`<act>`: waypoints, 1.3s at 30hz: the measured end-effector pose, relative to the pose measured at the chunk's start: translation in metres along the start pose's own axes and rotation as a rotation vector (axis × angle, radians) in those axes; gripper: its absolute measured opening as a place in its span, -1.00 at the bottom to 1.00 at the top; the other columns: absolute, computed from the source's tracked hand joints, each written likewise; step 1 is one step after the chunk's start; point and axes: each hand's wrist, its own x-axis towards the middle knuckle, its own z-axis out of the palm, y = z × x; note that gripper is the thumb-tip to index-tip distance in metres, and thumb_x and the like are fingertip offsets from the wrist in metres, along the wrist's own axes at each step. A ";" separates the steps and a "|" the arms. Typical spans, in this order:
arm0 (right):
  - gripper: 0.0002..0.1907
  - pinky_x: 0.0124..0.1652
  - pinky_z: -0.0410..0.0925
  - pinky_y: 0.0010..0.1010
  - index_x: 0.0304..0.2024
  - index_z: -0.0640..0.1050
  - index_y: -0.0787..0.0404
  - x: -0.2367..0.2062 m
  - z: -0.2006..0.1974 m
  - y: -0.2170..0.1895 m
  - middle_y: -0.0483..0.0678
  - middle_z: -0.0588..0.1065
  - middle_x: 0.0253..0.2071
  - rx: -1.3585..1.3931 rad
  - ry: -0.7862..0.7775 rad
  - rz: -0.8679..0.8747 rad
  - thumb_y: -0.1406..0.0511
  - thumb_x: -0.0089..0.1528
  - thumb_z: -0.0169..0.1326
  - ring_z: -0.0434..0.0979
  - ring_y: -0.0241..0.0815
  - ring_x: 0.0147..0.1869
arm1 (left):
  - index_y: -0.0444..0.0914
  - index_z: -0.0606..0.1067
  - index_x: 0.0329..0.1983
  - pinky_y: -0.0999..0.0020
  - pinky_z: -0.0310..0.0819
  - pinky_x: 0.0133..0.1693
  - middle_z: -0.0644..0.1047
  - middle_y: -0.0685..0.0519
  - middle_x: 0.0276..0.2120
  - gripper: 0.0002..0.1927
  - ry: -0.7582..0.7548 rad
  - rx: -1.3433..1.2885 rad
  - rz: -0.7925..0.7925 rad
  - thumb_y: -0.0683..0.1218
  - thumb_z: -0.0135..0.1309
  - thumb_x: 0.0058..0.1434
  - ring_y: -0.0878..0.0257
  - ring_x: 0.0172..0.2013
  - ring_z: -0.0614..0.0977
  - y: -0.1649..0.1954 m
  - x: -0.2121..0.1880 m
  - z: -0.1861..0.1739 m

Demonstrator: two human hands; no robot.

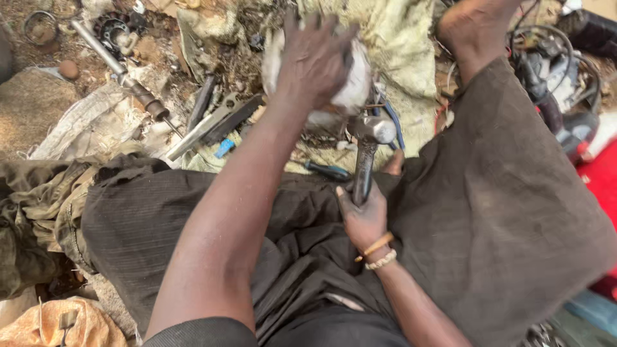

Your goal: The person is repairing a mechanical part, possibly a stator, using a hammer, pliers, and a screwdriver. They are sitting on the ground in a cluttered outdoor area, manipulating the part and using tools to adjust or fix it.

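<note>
My left hand [313, 59] is spread over a pale grey metal part [355, 83] and grips it from above, on dirty sacking between my knees. My right hand [364, 217] is closed round the dark handle of a hammer [367, 142]. The hammer's steel head sits just under the metal part, close to it or touching it. I sit on the ground in dark grey trousers, and my bare foot [474, 26] shows at the top right. Two bracelets circle my right wrist.
Flat metal bars and files [215, 122] lie to the left on the sacking. A long steel shaft [119, 67] lies further left on the dirt. A dark-handled screwdriver [329, 171] lies near the hammer. Cables and machine parts [553, 71] crowd the right.
</note>
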 end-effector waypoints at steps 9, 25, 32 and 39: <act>-0.76 -0.57 0.33 -0.56 -0.03 0.38 0.20 -0.005 -0.082 -0.045 -0.16 0.45 -0.45 0.282 0.218 0.001 0.41 0.36 0.18 0.45 -0.38 -0.56 | -0.02 0.32 0.41 -0.34 -0.01 0.31 0.43 -0.14 0.22 -0.53 -0.147 0.008 -0.025 0.07 -0.33 0.49 -0.05 0.21 0.43 0.007 0.012 -0.014; -0.81 -0.67 0.17 -0.54 -0.18 0.44 0.21 -0.002 -0.056 -0.059 -0.16 0.35 -0.60 0.249 0.094 0.389 0.40 0.24 0.21 0.28 -0.42 -0.68 | 0.02 0.25 0.44 -0.35 0.08 0.25 0.43 -0.14 0.14 -0.48 -0.210 0.064 0.023 0.13 -0.38 0.44 -0.04 0.15 0.44 0.008 0.018 -0.002; -0.77 -0.57 0.30 -0.48 -0.01 0.31 0.24 -0.003 -0.087 -0.082 -0.02 0.42 -0.43 0.394 0.398 -0.190 0.54 0.43 0.07 0.38 -0.33 -0.61 | -0.01 0.30 0.41 -0.35 0.12 0.23 0.46 -0.14 0.09 -0.51 -0.117 0.057 0.025 0.10 -0.37 0.48 -0.05 0.12 0.46 0.009 0.013 0.002; -0.81 -0.74 0.18 -0.50 -0.28 0.42 0.20 -0.025 -0.043 -0.042 -0.17 0.37 -0.64 0.277 0.006 0.568 0.37 0.21 0.22 0.26 -0.40 -0.73 | 0.02 0.33 0.36 -0.33 0.11 0.22 0.46 -0.12 0.08 -0.52 -0.054 0.035 0.033 0.13 -0.35 0.44 -0.03 0.12 0.45 0.007 0.013 0.007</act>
